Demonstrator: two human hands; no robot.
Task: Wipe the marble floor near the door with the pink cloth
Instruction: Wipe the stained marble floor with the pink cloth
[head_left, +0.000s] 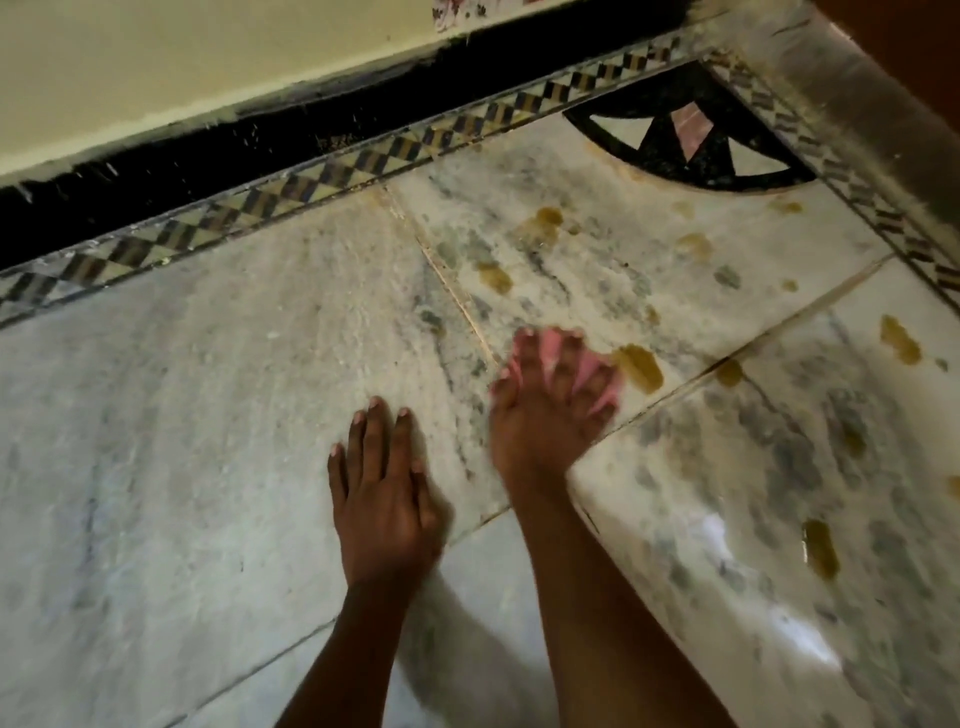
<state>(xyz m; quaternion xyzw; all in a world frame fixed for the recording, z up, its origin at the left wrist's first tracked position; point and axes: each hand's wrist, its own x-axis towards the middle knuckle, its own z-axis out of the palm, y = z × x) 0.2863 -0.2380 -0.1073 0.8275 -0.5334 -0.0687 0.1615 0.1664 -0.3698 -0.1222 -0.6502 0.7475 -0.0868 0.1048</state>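
**Cloth pressed to the floor beside a stain**

Both forearms reach in from the lower edge. Left hand (382, 488) lies flat on the floor (182, 415), fingers straight and close together, most likely as a prop for the lean. Just right of it, the right hand (545, 400) presses the cloth (587, 366) down, fingers spread over it so the push covers more marble. Blur makes the grip hard to read. Cloth looks pink, bunched, mostly hidden under that hand. It touches or nearly touches a yellow-brown stain (644, 366) on its right; more stains lie beyond.
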